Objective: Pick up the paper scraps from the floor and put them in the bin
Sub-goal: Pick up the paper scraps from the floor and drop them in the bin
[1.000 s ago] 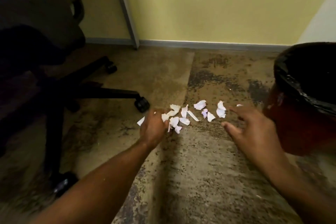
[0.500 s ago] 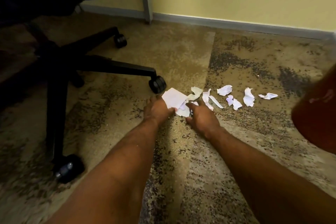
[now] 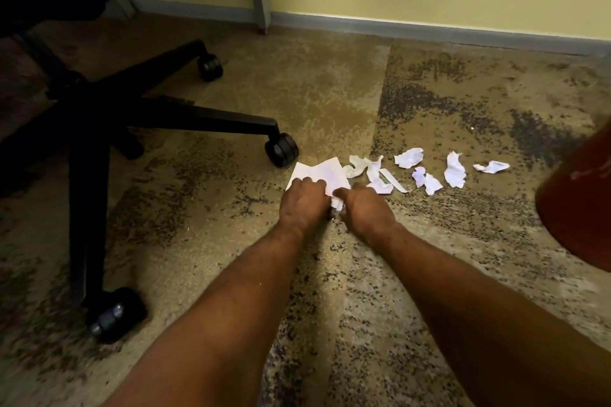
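Observation:
White paper scraps lie in a row on the mottled carpet. My left hand [image 3: 303,200] presses on a larger flat sheet of paper [image 3: 325,173] at the row's left end. My right hand [image 3: 363,208] sits right beside it, fingers curled over small scraps [image 3: 338,203] between the two hands. Further right lie loose scraps: a curled strip cluster [image 3: 373,172], a crumpled piece [image 3: 409,158], a small pair [image 3: 426,180], a tall piece [image 3: 455,171] and a flat one [image 3: 491,166]. The red bin [image 3: 582,205] shows only its side at the right edge.
A black office chair stands at the left, its star base [image 3: 99,122] spread over the carpet with one castor [image 3: 282,150] just behind the paper sheet and another castor [image 3: 114,315] at the front left. A yellow wall with grey skirting [image 3: 429,31] runs behind.
The view has tilted down and left, so the bin's black-lined rim has left view. My right hand swept from near the bin to beside my left hand, and scraps are gathered under both.

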Demonstrator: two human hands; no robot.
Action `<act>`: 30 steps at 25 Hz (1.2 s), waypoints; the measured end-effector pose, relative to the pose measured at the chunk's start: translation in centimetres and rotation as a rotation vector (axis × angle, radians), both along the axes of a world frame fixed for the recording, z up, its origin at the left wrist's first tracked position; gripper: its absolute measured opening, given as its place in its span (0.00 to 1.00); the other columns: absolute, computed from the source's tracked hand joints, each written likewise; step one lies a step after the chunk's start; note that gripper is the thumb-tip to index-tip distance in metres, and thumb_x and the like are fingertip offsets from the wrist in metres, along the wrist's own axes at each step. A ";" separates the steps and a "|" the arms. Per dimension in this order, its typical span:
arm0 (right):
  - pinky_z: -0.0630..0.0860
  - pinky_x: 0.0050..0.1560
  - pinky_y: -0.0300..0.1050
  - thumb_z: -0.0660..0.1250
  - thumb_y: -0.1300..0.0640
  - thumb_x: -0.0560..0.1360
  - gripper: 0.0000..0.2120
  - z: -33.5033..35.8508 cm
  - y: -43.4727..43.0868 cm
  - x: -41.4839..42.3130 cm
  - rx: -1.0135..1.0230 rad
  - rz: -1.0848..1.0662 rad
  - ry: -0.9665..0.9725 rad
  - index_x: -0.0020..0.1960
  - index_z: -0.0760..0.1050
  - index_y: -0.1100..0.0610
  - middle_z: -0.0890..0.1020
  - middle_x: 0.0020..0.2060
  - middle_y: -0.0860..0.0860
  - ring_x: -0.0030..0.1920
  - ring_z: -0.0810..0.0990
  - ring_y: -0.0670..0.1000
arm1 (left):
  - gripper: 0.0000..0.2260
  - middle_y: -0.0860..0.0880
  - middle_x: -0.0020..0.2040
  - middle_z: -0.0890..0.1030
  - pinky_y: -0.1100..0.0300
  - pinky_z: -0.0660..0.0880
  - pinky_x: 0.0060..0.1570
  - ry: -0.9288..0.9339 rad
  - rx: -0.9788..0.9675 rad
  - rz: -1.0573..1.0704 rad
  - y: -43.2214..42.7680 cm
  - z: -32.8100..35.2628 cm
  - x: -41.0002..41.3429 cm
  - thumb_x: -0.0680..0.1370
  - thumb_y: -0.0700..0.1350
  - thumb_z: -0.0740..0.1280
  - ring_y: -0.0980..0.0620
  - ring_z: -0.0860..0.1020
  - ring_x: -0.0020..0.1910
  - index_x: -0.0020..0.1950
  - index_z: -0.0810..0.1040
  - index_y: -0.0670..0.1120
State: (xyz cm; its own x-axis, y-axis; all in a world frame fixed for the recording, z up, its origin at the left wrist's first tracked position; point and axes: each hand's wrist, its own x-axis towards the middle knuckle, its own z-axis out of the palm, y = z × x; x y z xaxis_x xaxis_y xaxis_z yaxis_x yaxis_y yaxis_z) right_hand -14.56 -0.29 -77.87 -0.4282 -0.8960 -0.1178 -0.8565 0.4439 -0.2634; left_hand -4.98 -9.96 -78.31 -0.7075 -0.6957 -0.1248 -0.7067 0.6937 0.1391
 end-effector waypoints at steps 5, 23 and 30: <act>0.72 0.42 0.40 0.66 0.63 0.72 0.10 0.3 1.8 -0.4 -0.184 -0.218 -0.142 0.50 0.80 0.53 0.82 0.45 0.56 0.44 0.81 0.56 | 0.13 0.43 0.56 0.81 0.51 0.74 0.49 -0.079 -0.038 -0.106 1.9 1.7 -0.2 0.81 0.47 0.57 0.42 0.79 0.55 0.59 0.79 0.47; 0.63 0.41 0.37 0.65 0.65 0.73 0.08 30.8 26.2 -17.3 -0.731 -0.785 0.277 0.47 0.82 0.59 0.84 0.43 0.56 0.42 0.78 0.55 | 0.26 0.44 0.72 0.67 0.56 0.81 0.46 0.981 0.102 -0.502 19.9 28.7 -18.6 0.79 0.44 0.65 0.48 0.79 0.57 0.76 0.62 0.51; 0.68 0.60 0.45 0.69 0.57 0.71 0.19 28.0 26.0 -15.2 -0.641 -0.774 0.250 0.61 0.76 0.58 0.76 0.59 0.63 0.57 0.73 0.55 | 0.14 0.41 0.59 0.78 0.55 0.70 0.58 0.528 0.131 0.204 7.2 14.4 -6.9 0.76 0.43 0.68 0.42 0.76 0.58 0.61 0.78 0.43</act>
